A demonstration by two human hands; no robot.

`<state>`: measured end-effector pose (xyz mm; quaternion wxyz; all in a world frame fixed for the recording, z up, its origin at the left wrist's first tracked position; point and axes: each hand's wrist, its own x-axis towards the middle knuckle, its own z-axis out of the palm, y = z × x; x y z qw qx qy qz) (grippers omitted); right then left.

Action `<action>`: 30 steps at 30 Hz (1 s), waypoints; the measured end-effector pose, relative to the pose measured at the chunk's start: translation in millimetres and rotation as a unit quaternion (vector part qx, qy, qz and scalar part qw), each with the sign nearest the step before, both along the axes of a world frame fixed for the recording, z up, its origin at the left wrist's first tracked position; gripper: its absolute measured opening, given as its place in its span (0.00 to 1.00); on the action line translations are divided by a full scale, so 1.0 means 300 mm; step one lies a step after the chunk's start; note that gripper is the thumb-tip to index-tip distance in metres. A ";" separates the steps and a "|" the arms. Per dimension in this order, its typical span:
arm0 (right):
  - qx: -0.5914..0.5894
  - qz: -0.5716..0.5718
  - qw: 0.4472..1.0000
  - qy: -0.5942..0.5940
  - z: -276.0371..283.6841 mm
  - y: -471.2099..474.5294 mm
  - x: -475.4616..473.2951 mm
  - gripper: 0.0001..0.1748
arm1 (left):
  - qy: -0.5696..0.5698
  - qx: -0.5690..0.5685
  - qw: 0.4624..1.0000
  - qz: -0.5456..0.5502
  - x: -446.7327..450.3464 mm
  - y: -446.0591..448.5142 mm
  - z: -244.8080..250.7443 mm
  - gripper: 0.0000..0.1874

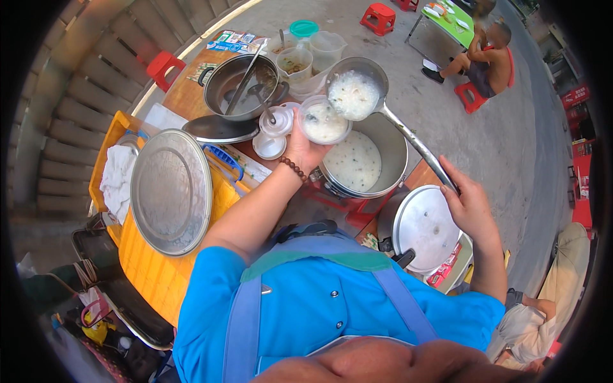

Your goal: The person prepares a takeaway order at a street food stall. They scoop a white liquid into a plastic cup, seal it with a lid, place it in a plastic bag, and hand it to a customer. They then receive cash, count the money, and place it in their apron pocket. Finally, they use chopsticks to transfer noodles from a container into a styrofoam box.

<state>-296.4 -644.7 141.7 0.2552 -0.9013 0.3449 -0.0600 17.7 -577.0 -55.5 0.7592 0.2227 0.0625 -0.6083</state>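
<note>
My left hand [307,152], with a beaded bracelet at the wrist, holds a clear plastic cup [325,120] of white porridge with dark bits. My right hand [462,196] grips the handle of a large metal ladle [416,141]. The ladle's bowl, full of the same porridge, is tilted beside and slightly over the cup's rim. Below both stands a deep metal pot [396,143] partly filled with porridge. Just left of my left hand lie plastic lids [278,122] and a small white bowl [269,145].
A dark two-handled pot [242,79] holds utensils, near plastic jugs [328,45]. A round metal lid [171,191] leans over a yellow crate [148,268]. At right is a lidded pot [426,227]. A person [498,57] sits by a green table [452,24].
</note>
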 end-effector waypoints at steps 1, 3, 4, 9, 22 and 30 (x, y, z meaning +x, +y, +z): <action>-0.025 0.009 1.000 0.007 -0.007 0.009 0.008 0.31 | 0.010 -0.005 1.000 -0.003 0.000 0.001 -0.001 0.40; -0.104 0.034 0.994 0.021 -0.027 0.025 0.023 0.31 | 0.008 -0.023 1.000 -0.017 -0.001 0.002 -0.006 0.40; -0.173 0.057 0.983 0.013 -0.038 0.030 0.029 0.33 | 0.007 -0.038 0.999 -0.024 -0.001 0.002 -0.010 0.39; -0.337 0.072 0.931 0.119 -0.076 0.038 0.018 0.34 | 0.017 -0.015 1.000 -0.020 0.002 0.000 -0.024 0.38; 0.250 -0.147 0.952 -0.103 -0.209 -0.075 -0.107 0.31 | -0.003 -0.042 0.999 -0.007 0.001 0.005 0.007 0.39; -0.154 0.070 0.935 0.313 -0.696 -0.254 0.079 0.30 | 0.010 -0.033 0.999 0.010 0.009 0.026 0.025 0.42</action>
